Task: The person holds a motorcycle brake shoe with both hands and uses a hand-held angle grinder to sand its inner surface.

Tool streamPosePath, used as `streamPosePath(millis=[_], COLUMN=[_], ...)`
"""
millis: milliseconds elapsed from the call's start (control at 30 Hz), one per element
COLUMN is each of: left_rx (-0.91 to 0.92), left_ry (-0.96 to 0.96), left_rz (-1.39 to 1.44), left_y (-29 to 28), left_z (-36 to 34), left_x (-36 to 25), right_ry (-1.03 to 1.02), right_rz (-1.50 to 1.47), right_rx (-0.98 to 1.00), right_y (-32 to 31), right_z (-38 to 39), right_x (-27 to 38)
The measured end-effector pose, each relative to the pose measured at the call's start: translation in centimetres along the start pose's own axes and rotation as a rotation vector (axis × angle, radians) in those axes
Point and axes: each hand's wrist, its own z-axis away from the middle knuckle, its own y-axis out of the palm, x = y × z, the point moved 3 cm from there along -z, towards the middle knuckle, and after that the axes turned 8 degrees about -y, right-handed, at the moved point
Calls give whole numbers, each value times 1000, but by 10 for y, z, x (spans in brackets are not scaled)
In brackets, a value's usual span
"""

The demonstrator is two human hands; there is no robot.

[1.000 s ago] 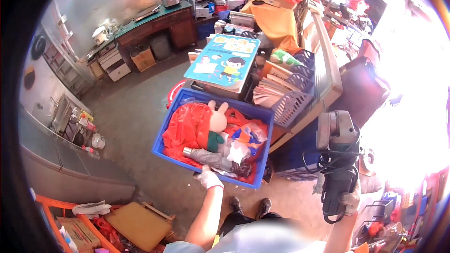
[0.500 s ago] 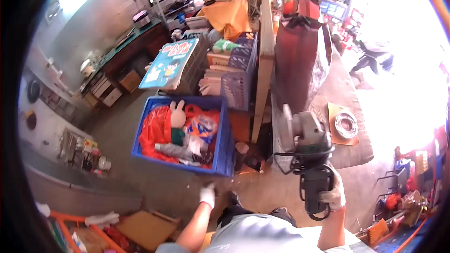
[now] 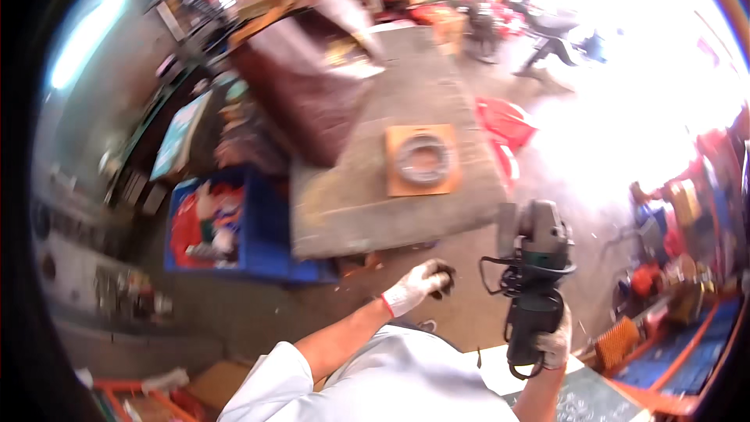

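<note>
- Gripping the dark power tool (image 3: 539, 258), your right hand (image 3: 553, 344) has its fingers wrapped around the lower black body; the grasp is closed, with the gray metal head pointing away from you.
- Noted on the tool: a black cord (image 3: 491, 272) bunched around its middle, one loop sticking out on the left.
- Your left hand (image 3: 419, 285), gloved, is apart from the tool, fingers partly bent; whether the dark patch at its fingertips is soiling or a held item, you cannot tell from this view.
- Ahead of you stands a gray-brown table (image 3: 344, 227); its near right corner appears just beside the tool's head.
- On it lies an orange square board (image 3: 397, 180) bearing a gray ring (image 3: 426, 178); a dark red bag (image 3: 305, 86) occupies the far left part.
- Left of the table, a blue crate (image 3: 266, 227) holds red plastic and mixed items, blurred.
- Beyond the table's right edge sits a red plastic item (image 3: 506, 121).
- To your right, cluttered goods and an orange-framed rack (image 3: 678, 352) limit that side.
- Relative to the grip: the tool's head lies beyond your right knuckles, its base within your palm.
</note>
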Motion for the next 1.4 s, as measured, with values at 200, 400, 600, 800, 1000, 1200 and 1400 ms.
streamPosePath(millis=[200, 400, 600, 800, 1000, 1200, 1400], left_rx=[400, 926, 281, -207, -1380, -1556, -1641], left_ry=[117, -403, 166, 246, 289, -250, -735], left_rz=[199, 87, -159, -324, -636, -613, -744], left_y=[115, 186, 212, 186, 80, -75, -36], left_z=[-141, -243, -366, -390, -286, -132, -186], left_x=[-78, -107, -167, -203, -276, -188, -173], right_ry=[-152, -187, 24, 251, 345, 456, 361], right_rz=[-6, 278, 204, -29, -57, -162, 34], right_rx=[-160, -486, -457, -372, -265, 11, -71], right_y=[-82, -172, -262, -347, -413, -435, -523], right_z=[-11, -46, -113, -178, -272, -367, -417], right_x=[8, 41, 24, 12, 17, 41, 82])
